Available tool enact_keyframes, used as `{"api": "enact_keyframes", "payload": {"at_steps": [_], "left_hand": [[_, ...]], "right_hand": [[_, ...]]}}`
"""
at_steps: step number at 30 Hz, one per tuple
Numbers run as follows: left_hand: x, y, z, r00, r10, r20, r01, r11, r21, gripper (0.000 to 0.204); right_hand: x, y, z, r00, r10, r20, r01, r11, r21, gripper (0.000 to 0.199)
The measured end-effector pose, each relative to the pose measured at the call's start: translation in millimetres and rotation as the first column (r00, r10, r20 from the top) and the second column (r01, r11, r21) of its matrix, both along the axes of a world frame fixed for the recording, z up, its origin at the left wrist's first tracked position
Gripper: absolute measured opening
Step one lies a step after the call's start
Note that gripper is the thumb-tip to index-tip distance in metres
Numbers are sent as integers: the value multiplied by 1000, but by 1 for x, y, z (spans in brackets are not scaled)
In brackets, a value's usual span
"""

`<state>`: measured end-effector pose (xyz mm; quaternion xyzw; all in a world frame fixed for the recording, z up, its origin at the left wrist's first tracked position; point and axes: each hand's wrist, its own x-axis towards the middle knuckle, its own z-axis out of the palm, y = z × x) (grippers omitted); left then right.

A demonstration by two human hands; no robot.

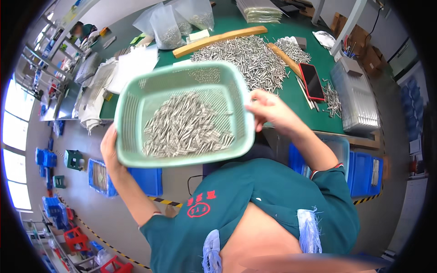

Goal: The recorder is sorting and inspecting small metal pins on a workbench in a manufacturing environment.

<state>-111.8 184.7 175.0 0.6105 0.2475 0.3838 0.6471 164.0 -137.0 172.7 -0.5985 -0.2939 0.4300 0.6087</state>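
A pale green plastic basket [182,161] with slotted walls is held up in front of my body, at the near edge of the green table. Inside it lies a heap of small silvery metal pins [184,125]. My left hand [109,144] grips the basket's left side near the lower corner, its fingers partly hidden behind the wall. At the opposite end, my right hand [268,110] is closed on the right rim. Beyond the basket, a large pile of similar metal pins [255,61] is spread over the table.
Two wooden strips [221,41] [286,60] border the pile. A red-edged phone [312,82] lies to its right, near stacked clear trays [357,98]. Clear bags of parts [168,34] stand at the back. Blue bins [364,168] sit below the table. Another person [84,31] is at far left.
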Motion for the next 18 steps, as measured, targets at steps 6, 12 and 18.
{"api": "enact_keyframes", "payload": {"at_steps": [6,12,18], "left_hand": [[-104,-31,-30,962,134,-237,-183,964,-196,32],[-107,-35,-107,905,128,-406,-182,978,-97,26],[-15,-66,-163,920,4,-392,-39,996,-81,29]], "right_hand": [[-51,27,-61,912,327,-249,-356,931,-80,26],[-62,33,-123,958,254,-136,-280,931,-234,20],[-13,-17,-168,996,18,85,6,963,-269,26]]}}
